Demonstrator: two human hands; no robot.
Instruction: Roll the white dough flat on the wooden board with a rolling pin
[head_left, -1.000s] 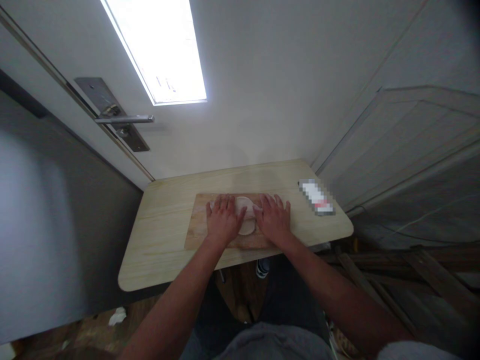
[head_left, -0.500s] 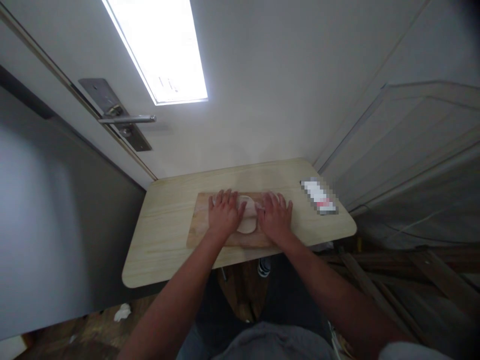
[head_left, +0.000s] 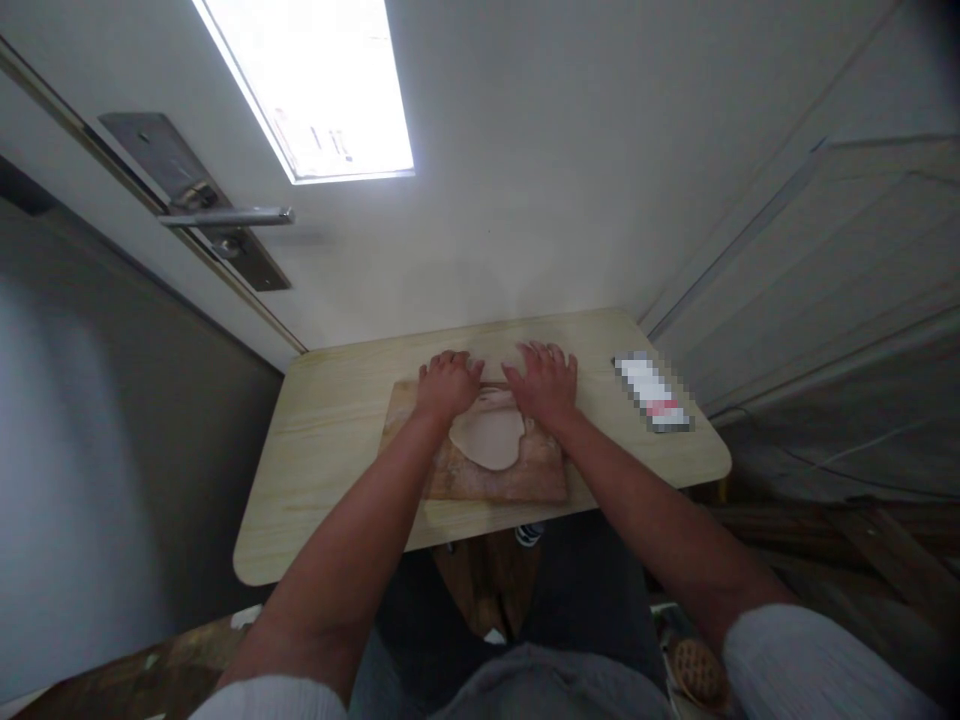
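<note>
A flat, uneven sheet of pale dough [head_left: 491, 438] lies on a wooden board [head_left: 517, 487]. At the board's far edge, my left hand [head_left: 448, 385] and my right hand [head_left: 546, 385] are side by side on a thin rolling pin [head_left: 493, 384]. Only a short stretch of the pin shows between my thumbs; the hands cover the rest. My fingers bend forward over it, and both thumbs point inward. The dough's far edge reaches up to the pin.
The board rests on a light wood table [head_left: 322, 450] with rounded corners, pushed against a white door. A blurred-out flat object [head_left: 652, 392] lies on the table's right side. A metal door handle [head_left: 232, 217] juts out at upper left. A shoe [head_left: 529, 535] shows below the table.
Both hands have moved forward, away from me, to the board's far edge. More of the dough is uncovered and it looks wider. The view has shifted slightly.
</note>
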